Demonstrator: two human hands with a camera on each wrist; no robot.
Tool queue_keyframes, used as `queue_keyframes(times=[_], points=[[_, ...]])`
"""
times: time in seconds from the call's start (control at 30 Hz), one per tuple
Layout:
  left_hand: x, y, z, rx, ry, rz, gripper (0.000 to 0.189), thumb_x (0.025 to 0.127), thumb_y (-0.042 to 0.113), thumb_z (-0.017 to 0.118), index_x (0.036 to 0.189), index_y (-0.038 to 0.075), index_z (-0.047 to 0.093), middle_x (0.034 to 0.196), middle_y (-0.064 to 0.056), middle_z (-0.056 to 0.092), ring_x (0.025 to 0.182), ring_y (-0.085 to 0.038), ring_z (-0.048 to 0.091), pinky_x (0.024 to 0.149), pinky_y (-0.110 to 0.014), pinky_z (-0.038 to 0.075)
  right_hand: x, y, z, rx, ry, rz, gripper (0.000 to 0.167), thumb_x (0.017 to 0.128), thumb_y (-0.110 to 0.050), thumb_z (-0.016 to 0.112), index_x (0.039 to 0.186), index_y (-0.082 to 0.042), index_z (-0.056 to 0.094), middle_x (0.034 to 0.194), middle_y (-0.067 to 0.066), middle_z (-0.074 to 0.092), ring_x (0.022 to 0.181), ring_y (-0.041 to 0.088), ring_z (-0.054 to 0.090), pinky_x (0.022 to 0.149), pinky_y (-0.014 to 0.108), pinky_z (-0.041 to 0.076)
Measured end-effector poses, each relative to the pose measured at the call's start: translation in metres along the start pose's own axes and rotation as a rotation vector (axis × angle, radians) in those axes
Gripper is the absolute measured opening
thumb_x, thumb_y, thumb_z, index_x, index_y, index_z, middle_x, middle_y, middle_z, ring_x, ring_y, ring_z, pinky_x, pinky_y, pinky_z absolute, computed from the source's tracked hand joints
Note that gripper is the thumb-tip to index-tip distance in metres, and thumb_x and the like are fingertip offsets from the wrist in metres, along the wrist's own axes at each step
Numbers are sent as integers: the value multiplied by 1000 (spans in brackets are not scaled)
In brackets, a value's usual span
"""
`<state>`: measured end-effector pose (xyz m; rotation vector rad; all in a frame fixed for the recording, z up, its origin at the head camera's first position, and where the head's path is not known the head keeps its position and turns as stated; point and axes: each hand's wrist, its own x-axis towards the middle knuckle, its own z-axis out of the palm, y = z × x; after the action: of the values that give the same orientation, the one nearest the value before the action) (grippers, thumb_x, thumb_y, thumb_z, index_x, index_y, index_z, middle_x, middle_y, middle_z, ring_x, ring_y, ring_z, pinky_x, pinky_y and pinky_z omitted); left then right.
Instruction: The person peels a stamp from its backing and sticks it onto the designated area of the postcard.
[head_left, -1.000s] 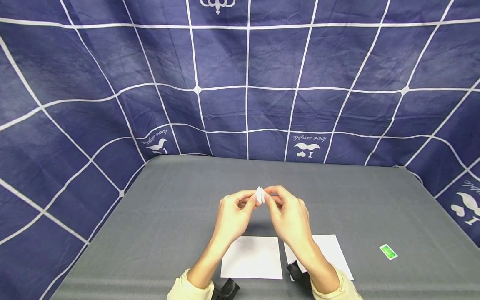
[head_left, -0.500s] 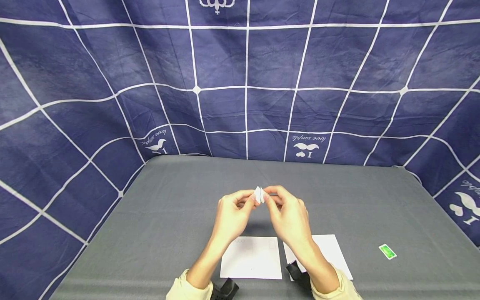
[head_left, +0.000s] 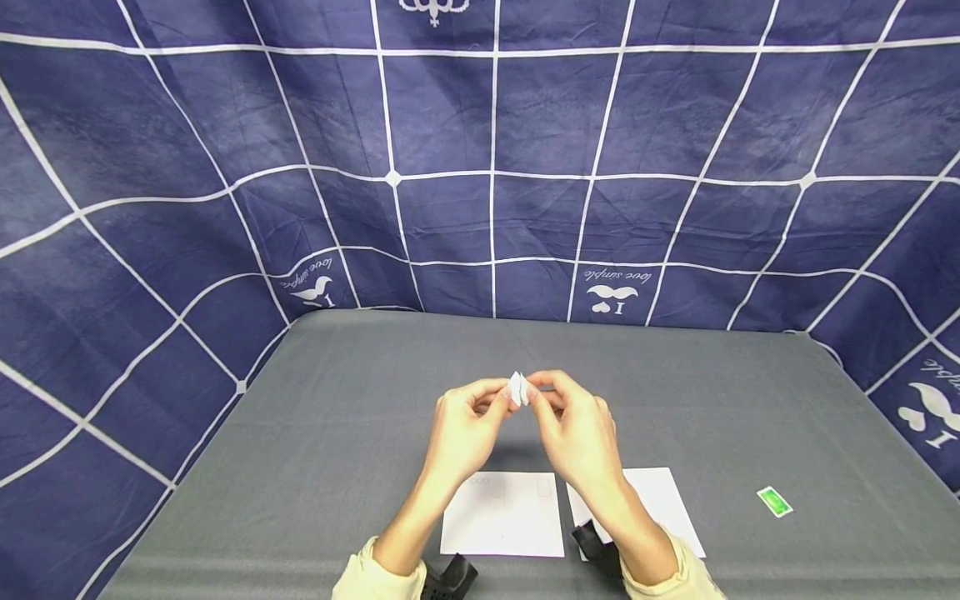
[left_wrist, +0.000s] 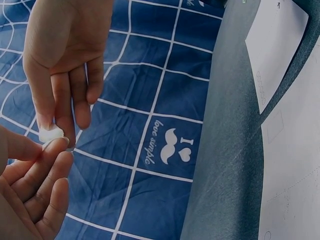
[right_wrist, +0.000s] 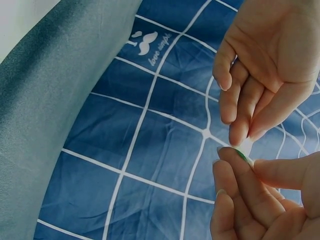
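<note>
Both hands meet above the table in the head view, pinching a small stamp sticker (head_left: 516, 388) between thumbs and fingers. Two white flaps of it stand side by side, one at each hand's fingertips. My left hand (head_left: 461, 429) holds the left flap; my right hand (head_left: 581, 429) holds the right one. In the right wrist view a green edge of the sticker (right_wrist: 242, 155) shows at the right hand's thumb and forefinger. The left wrist view shows its white side (left_wrist: 51, 133) between the two hands. Fingertips hide most of it.
A white postcard (head_left: 502, 525) with faint printed marks lies below the hands. Another white card (head_left: 660, 500) lies beside it, partly behind the right forearm. A green stamp (head_left: 775, 502) rests farther right on the grey table (head_left: 337, 467). A blue checked curtain (head_left: 442, 217) stands behind.
</note>
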<state>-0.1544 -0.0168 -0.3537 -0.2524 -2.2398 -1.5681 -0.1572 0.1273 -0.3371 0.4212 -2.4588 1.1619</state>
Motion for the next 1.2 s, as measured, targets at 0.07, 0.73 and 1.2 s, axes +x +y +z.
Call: queue_keyframes(times=[0.07, 0.73, 1.2], points=[[0, 0, 0, -3, 1, 1, 13, 88, 1, 62, 94, 1, 73, 72, 0, 69, 65, -12, 66, 61, -25, 51, 0, 0, 0, 1, 0, 1, 10, 89, -13, 67, 99, -13, 69, 78, -5, 72, 50, 5, 48, 48, 30, 35], [1, 0, -1, -17, -8, 1, 12, 89, 2, 63, 95, -1, 73, 72, -1, 70, 65, -12, 66, 61, -25, 51, 2, 0, -1, 44, -9, -31, 9, 90, -10, 66, 99, -10, 68, 75, -5, 71, 45, 5, 40, 43, 26, 31], [1, 0, -1, -11, -10, 7, 12, 89, 2, 62, 95, -1, 73, 72, -1, 70, 65, -11, 66, 61, -25, 51, 2, 1, -2, 55, -16, -22, 9, 90, -10, 66, 99, -10, 68, 79, -2, 72, 55, 6, 54, 47, 27, 36]])
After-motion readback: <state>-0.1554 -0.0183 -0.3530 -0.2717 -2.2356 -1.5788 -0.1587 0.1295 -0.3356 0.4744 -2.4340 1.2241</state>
